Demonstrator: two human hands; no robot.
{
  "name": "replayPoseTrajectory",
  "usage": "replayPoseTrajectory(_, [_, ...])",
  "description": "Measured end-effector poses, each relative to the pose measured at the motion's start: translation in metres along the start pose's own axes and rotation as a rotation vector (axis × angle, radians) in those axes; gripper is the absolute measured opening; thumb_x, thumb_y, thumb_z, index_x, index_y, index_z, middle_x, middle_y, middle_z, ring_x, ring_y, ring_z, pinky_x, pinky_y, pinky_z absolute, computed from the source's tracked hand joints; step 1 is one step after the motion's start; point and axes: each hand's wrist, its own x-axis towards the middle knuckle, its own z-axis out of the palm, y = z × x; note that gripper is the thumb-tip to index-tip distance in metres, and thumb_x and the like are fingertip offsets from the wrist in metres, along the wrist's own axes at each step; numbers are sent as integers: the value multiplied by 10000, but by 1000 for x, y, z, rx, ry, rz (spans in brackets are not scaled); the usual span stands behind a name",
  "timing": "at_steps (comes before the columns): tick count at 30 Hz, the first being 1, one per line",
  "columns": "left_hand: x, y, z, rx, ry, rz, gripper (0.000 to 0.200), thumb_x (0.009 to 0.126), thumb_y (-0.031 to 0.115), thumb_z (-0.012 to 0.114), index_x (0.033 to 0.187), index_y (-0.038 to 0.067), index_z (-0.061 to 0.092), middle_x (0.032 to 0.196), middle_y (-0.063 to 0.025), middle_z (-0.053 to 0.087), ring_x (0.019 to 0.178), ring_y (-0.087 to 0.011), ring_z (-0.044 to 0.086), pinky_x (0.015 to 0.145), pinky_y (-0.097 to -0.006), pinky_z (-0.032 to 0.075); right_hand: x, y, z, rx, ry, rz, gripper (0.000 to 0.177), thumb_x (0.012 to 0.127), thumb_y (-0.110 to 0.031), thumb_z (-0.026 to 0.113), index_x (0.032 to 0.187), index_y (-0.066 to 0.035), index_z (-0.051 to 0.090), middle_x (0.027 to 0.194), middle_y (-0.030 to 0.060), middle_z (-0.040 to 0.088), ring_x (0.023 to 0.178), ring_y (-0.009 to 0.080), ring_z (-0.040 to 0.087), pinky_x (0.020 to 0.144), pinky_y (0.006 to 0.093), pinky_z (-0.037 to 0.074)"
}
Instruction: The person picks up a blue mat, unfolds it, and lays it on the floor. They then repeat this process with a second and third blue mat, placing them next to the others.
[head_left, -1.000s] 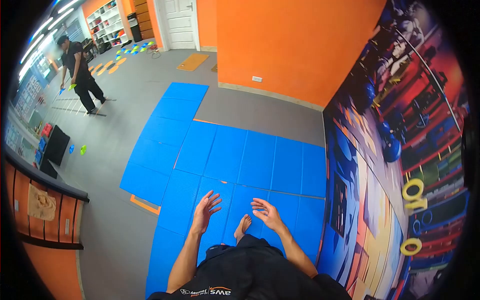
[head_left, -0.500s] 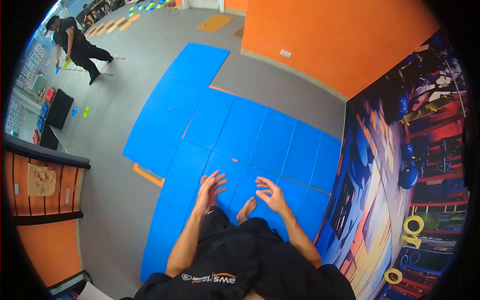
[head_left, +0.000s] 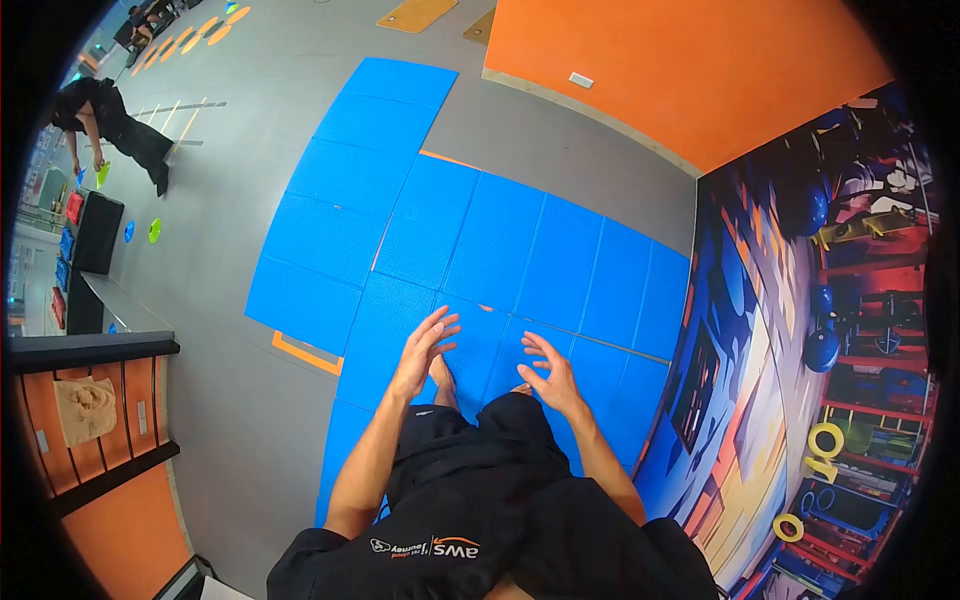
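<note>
Both hands are raised in front of my body above the blue mats [head_left: 520, 240], a gap between them. My left hand [head_left: 423, 352] is on the left side of the view, its fingers spread and curved, touching nothing. On the right side, my right hand [head_left: 550, 372] has its fingers apart, and it too holds nothing. My bare feet are on the mat below, one beside each hand, partly hidden. I wear a black shirt [head_left: 500, 510] and black trousers [head_left: 470, 440].
An orange wall [head_left: 660, 80] and a mural wall [head_left: 740, 380] border the mats. Left are a wooden-slat rack [head_left: 140, 395] and a black box [head_left: 98, 232]. A person in black [head_left: 125, 130] bends over at the upper left, holding coloured discs.
The view has shifted, and a second foot now shows near my left hand. My hands stay raised and apart. The other person has bent further down.
</note>
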Motion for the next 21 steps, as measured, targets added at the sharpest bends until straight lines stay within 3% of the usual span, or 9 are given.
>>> replayPoseTrajectory(7, [21,-5,1,8,7,-51,593,1023,332,535,1509,29,384,1468,-177,502,1326,-301,514,1044,-419,442,2,4,-7,-12,0,30,659,863,-155,739,1460,-96,465,1378,145,589,1226,263,596,952,420,519])
replayPoseTrajectory(19, [5,-37,61,35,67,-73,625,1018,348,546,1523,29,359,1482,-173,488,1331,-294,509,1040,-407,446,-9,35,-64,51,47,-13,688,865,-152,745,1477,-88,437,1367,153,592,1206,263,607,944,421,525])
replayPoseTrajectory(20, [5,-41,62,49,69,-69,623,1018,345,545,1524,32,359,1485,-172,485,1335,-295,505,1038,-406,446,-12,39,-67,41,41,-15,670,862,-178,731,1460,-72,446,1347,181,597,1217,321,598,986,453,499])
replayPoseTrajectory(21, [2,-45,64,64,72,-72,622,1019,343,544,1525,34,358,1488,-172,482,1338,-296,501,1037,-406,447,-16,44,-71,-23,34,-51,695,853,-186,742,1468,-72,440,1374,183,574,1247,320,573,1009,453,481])
